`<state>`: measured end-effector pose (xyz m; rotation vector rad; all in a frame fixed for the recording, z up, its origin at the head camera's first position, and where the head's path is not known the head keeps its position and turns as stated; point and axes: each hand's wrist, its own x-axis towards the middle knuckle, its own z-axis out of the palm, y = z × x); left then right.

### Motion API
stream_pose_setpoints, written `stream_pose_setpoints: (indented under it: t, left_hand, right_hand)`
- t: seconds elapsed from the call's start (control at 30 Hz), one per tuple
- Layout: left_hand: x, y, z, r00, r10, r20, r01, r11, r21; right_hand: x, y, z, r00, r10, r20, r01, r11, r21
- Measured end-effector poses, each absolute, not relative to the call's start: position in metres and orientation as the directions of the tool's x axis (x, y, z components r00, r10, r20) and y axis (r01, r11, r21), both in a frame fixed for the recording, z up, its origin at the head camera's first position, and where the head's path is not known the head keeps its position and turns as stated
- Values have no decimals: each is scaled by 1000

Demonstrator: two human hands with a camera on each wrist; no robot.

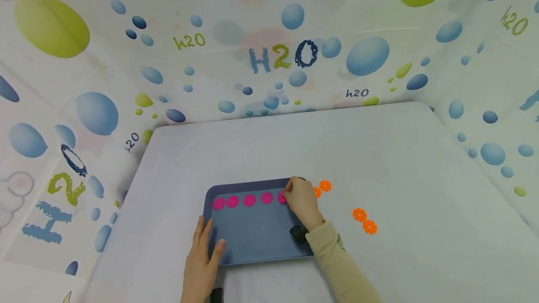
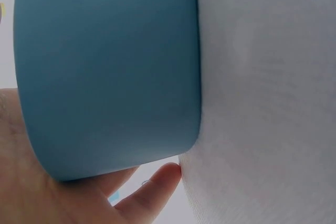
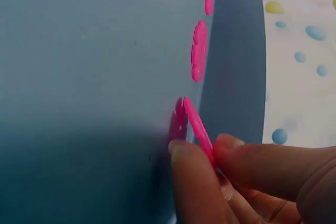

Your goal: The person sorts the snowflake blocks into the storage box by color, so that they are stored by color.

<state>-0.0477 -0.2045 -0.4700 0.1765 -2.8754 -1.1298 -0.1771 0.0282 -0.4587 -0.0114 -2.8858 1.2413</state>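
Tray [image 1: 257, 237] — blue-grey, rounded corners — lies flat on the white tabletop [image 1: 379, 153], towards the near side.

Row of pink discs along the tray's far edge: four lie flat, running left to right [image 1: 218, 204], [image 1: 233, 201], [image 1: 249, 200], [image 1: 266, 197]. A fifth pink disc [image 1: 282, 197] stands at the right end of the row, partly hidden by fingers in the head view.

Right hand [image 1: 302, 205]: grip narrow, thumb and forefinger pinching the fifth disc. In the right wrist view this disc [image 3: 197, 124] is tilted on edge, its lower rim at or just above the tray floor — cannot tell whether it touches. Fingertips [image 3: 181, 156] close on its near part. Two other pink discs [image 3: 198, 51] show further along the same line. A beige sleeve [image 1: 337, 256] covers the forearm.

Left hand [image 1: 202, 261]: grip holds nothing; fingers straight, lying over the tray's near-left corner, thumb on the tray floor. The left wrist view shows the tray's edge [image 2: 105, 77] close up, the palm against it, one fingertip [image 2: 165, 174] beside the white cloth.

Orange discs on the tabletop, right of the tray: two just beyond its far-right corner [image 1: 324, 185], touching one another, one part hidden by the right hand; two more [image 1: 364, 221] further right, also touching.

Walls around are printed with blue and green bubbles.
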Motion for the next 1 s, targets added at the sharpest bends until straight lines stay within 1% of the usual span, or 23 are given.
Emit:
stream_pose_setpoints:
  t: [0.17, 0.4, 0.63, 0.8, 1.0]
  left_hand:
    - [-48, -204, -470, -993, -118, 9, -80, 725, 684]
    - [-49, -204, -471, -993, -120, 4, -85, 726, 682]
    - [-48, -205, -471, -993, -120, 6, -85, 736, 672]
    - [-48, -206, -471, -992, -124, -9, -98, 731, 675]
    - [-47, -205, -472, -992, -130, -9, -102, 731, 675]
  right_hand:
    - [-177, 30, -458, -999, 8, 46, -26, 721, -693]
    - [-176, 31, -458, -999, 11, 36, -17, 721, -692]
    - [-172, 36, -451, -996, 1, 90, -61, 725, -686]
    - [-172, 48, -441, -994, 55, 97, -30, 708, -705]
    - [-171, 71, -439, -979, 143, 143, -15, 654, -756]
